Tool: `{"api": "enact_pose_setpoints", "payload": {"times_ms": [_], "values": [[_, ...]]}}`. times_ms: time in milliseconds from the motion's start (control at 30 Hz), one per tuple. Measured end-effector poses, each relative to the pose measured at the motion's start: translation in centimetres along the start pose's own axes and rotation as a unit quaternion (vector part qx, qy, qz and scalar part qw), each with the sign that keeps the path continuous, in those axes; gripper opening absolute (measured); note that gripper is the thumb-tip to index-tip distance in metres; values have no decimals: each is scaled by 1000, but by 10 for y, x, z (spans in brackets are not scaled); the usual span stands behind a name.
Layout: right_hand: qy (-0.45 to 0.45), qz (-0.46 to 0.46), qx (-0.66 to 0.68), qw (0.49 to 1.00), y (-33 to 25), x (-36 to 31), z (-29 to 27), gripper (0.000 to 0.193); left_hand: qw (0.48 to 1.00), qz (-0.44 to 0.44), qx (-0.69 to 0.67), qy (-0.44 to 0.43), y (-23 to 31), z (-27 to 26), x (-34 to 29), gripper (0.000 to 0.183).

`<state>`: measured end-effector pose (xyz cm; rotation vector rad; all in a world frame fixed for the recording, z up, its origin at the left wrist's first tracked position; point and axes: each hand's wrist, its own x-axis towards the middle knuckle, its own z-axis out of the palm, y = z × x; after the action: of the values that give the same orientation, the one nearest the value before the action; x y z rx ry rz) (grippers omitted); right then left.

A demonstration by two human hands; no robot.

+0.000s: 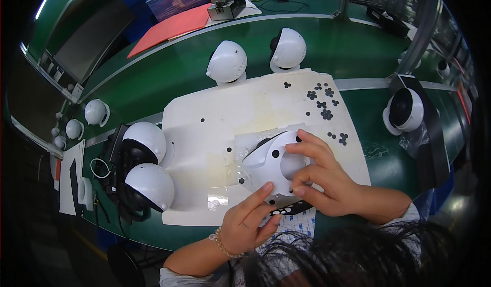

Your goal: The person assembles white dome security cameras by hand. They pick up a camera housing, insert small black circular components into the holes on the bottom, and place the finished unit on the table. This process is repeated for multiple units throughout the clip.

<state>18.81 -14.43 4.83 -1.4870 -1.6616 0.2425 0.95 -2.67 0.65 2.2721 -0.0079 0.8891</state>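
White domed device (276, 172) lies between left grip (244, 226) and right grip (332, 183).

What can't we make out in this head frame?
All in the head view:
White device: most of its dark front, hidden by its own shell.
Spotted black strip: left end, behind the left hand.
Right hand: anything pinched, too small.
Printed sheet: lower part, behind hair.

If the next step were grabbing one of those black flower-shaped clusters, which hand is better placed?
Probably the right hand, touching the white device: it is nearer the black clusters, which lie on the right side of the board. The left hand is farther off, beside the dotted black strip.
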Motion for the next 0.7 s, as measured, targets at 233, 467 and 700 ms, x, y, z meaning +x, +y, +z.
{"api": "enact_pose_setpoints", "payload": {"times_ms": [233,467,700], "values": [[53,-71,-237,967,-10,-7,2,9,1000,-5,0,1,2,1,1,15],[49,-47,-281,957,-25,-23,-5,31,1000,14,5,11,6,-1,4,17],[-21,-33,-26,999,-17,-29,3,31,998,67,-20,2,9,-1,-2,19]]}}
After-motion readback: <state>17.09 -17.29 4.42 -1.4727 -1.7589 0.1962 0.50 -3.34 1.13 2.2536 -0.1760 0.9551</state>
